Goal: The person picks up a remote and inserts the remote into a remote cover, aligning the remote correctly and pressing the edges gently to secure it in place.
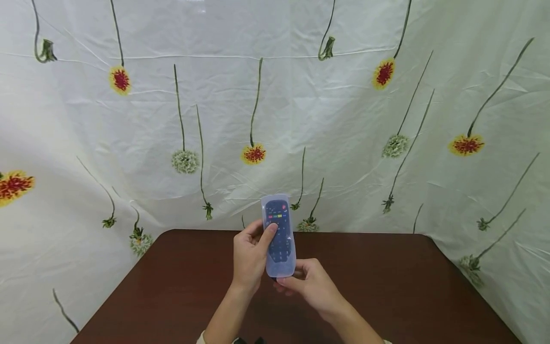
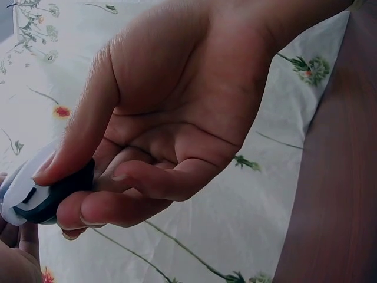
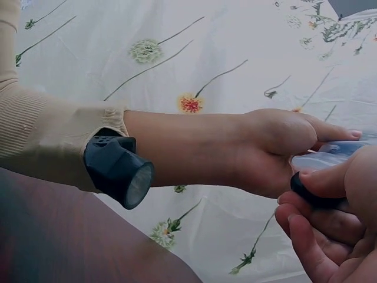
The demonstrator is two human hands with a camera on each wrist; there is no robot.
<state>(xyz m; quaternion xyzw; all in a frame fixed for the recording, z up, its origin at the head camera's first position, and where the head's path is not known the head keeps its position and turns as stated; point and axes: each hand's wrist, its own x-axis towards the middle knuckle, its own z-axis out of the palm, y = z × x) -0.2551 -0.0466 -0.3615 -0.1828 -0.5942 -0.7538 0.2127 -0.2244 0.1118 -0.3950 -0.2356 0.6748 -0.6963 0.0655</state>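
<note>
Milky white, a see-through cover wraps a dark remote, which we find held up over the brown tabletop.
At left, the left grip grasps the remote's long side, thumb across the keys. Next comes the remote, which we judge light and stiff, its cover flexible and perhaps a little slippery; we would take it by both long edges, clear of the buttons. We make out a row of coloured keys, pink, green, yellow and blue, but the legends are too small to read and no brand shows. At right, the right grip pinches the black end jutting below the cover.
</note>
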